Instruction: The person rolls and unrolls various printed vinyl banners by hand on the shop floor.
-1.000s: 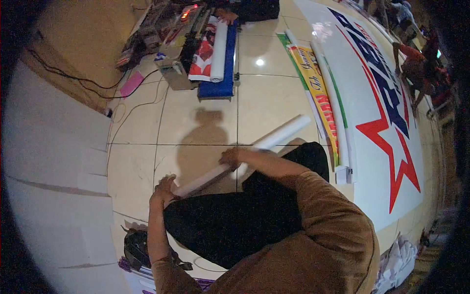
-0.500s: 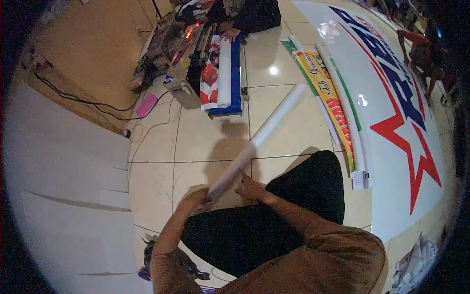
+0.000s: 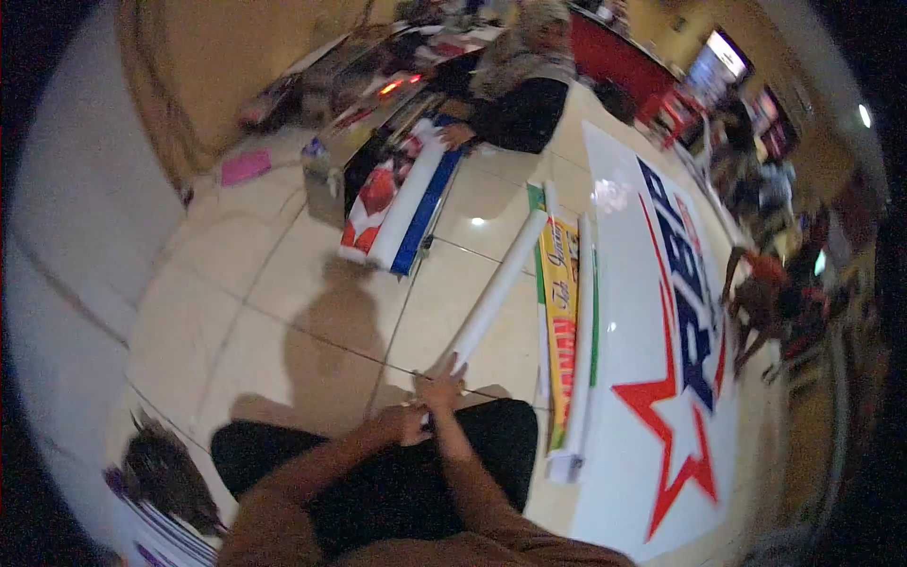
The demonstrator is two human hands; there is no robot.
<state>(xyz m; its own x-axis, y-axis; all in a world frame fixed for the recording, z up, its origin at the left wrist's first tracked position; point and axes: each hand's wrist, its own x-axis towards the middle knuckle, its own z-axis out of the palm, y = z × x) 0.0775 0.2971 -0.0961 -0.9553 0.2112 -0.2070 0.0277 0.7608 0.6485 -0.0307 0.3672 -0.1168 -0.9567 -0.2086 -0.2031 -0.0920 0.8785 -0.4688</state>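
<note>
A long white rolled banner point(image 3: 499, 282) slants up and away from my lap over the tiled floor. My right hand point(image 3: 440, 387) is wrapped round its lower part. At the near end, my left hand point(image 3: 408, 424) is closed on the roll, close beside the right wrist; its fingers are partly hidden and blurred. The far tip of the roll overlaps the edge of a yellow and green printed banner point(image 3: 564, 326), which lies partly rolled on the floor. My dark-clothed legs point(image 3: 378, 472) are folded beneath both forearms.
A large white banner with a red star point(image 3: 635, 389) covers the floor at right. A red and white printed roll point(image 3: 383, 194) rests on a blue-edged machine, where another person's hand point(image 3: 457, 135) touches it. A dark bag point(image 3: 170, 472) lies at lower left. Another person point(image 3: 761, 293) bends at far right.
My view has swung to the right and up. My right hand has gone from pointing beside the roll to gripping it, and my hands are now closer together.
</note>
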